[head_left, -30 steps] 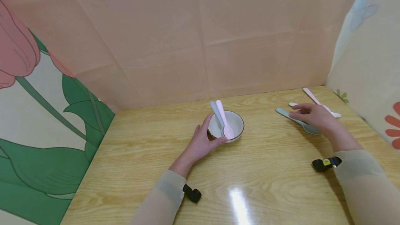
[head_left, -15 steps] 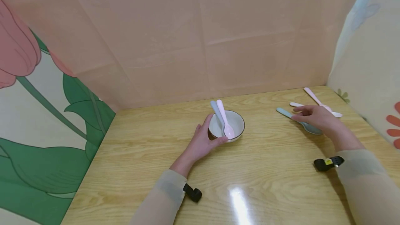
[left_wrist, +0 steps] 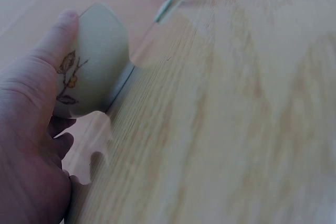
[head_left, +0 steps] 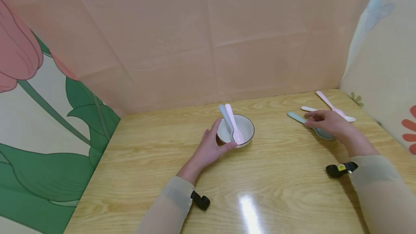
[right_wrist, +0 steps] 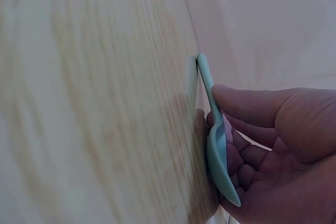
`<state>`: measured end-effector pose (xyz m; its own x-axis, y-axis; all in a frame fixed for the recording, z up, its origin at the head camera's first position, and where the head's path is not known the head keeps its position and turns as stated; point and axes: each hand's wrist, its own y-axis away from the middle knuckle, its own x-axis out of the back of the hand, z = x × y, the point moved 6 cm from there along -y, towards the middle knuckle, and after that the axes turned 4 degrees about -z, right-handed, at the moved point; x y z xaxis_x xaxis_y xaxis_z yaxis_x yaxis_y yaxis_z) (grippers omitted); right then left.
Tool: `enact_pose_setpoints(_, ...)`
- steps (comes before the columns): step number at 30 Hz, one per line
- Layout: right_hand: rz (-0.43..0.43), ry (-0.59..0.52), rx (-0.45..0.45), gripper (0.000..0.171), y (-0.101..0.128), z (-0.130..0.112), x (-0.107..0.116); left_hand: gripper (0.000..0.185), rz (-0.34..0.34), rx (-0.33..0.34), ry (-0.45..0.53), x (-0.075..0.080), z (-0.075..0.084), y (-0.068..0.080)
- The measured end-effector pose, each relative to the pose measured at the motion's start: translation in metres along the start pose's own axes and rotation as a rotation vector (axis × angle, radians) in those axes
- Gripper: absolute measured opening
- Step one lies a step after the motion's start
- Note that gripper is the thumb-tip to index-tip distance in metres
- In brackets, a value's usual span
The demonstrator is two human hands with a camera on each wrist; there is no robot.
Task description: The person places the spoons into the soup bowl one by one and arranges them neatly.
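Observation:
A small white bowl stands mid-table with a pale blue spoon and a pink spoon leaning in it. My left hand grips its near left side, thumb on the wall; the left wrist view shows a leaf print on the bowl. To the right, my right hand pinches a teal spoon that lies low on the wooden table. In the right wrist view my thumb lies across the teal spoon, with the fingers behind it.
A white spoon and a second pink spoon lie just beyond my right hand near the back right corner. Printed panels wall the table at the left, back and right. Black wrist straps sit on both sleeves.
My right hand has settled a little lower on the teal spoon and its fingers have drawn in. The left hand and the bowl have not moved.

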<state>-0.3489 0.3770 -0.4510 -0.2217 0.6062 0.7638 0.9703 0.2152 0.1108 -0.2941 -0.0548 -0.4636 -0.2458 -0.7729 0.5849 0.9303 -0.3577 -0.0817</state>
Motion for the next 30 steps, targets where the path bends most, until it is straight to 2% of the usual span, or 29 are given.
enact_pose_setpoints(6,-0.007,0.004,0.01,0.05,0.0001,-0.0017,-0.0009,0.104,0.005,0.021,0.005,0.0005,-0.0019,0.0007)
enact_pose_setpoints(13,-0.011,0.012,0.018,0.049,-0.0007,-0.0016,-0.0012,0.106,0.005,0.014,0.008,0.0,-0.0022,0.0007)
enact_pose_setpoints(19,-0.013,0.029,0.032,0.051,-0.0022,-0.0017,-0.0017,0.105,0.007,-0.008,-0.002,0.0004,-0.0009,-0.0009)
enact_pose_setpoints(30,-0.039,0.001,0.024,0.056,0.0009,-0.0045,-0.0006,0.107,0.003,0.009,0.007,-0.0011,-0.0026,-0.0014)
